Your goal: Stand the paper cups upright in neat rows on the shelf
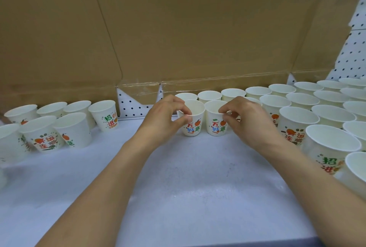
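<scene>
Two white paper cups with red, green and blue print stand upright side by side at the middle of the white shelf [178, 177]. My left hand [166, 118] pinches the rim of the left cup [195, 125] between thumb and fingers. My right hand [243, 120] pinches the rim of the right cup [214, 125] the same way. Both cups rest on the shelf, in front of a back row of cups [210, 95]. Upright cups in rows [316, 108] fill the right side.
A loose cluster of several upright cups [59, 125] stands at the left. A brown cardboard sheet [178, 28] covers the back wall, with white pegboard [350, 48] showing at the right. The shelf's front edge [217, 243] runs along the bottom.
</scene>
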The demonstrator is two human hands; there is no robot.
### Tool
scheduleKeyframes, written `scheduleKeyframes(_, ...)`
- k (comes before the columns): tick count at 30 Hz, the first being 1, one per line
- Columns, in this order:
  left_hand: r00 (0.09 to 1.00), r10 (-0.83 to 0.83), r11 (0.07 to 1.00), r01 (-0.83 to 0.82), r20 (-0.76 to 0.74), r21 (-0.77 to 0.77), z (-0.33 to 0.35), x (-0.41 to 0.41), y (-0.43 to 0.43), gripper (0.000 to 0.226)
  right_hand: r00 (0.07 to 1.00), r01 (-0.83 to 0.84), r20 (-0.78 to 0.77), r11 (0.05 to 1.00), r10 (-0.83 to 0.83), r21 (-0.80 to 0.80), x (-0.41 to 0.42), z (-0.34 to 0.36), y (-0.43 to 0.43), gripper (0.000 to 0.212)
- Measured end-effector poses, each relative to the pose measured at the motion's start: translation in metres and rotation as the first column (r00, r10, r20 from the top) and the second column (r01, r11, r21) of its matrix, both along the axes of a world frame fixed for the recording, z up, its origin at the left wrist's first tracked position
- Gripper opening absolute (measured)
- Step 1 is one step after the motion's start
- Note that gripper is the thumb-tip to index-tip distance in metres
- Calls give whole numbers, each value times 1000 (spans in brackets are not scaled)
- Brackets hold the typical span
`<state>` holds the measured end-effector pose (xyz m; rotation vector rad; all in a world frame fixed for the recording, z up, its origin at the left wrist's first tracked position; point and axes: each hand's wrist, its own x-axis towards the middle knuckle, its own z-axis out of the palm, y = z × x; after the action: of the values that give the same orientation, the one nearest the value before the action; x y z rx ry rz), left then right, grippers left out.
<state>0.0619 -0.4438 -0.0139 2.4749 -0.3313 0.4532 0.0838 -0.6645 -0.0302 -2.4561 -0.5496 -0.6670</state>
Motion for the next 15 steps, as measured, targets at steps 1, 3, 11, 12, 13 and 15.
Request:
scheduleKeyframes(1,1000,-1,1000,1,5,10,1,0,0,8,1000,-4,5,1000,4,0,0,0,0,18)
scheduleKeyframes(3,1000,2,1000,-2,2,21,1,-1,1,9,1000,-14,13,1000,14,1,1,-1,0,18)
scheduleKeyframes(11,1000,10,999,-10,1,45,2,-2,7,7,999,-19,26,1000,19,12,2,-2,0,17)
scheduleKeyframes(12,1000,10,999,-10,0,43,2,-2,9,7,999,-21,25,1000,20,14,2,-2,0,17)
scheduleKeyframes(13,1000,10,999,-10,-1,40,2,-1,9,7,999,-22,23,1000,22,14,2,-2,0,18)
scheduleKeyframes(15,1000,8,999,-8,-7,38,0,0,9,9,999,-26,19,1000,26,16,2,-3,1,18)
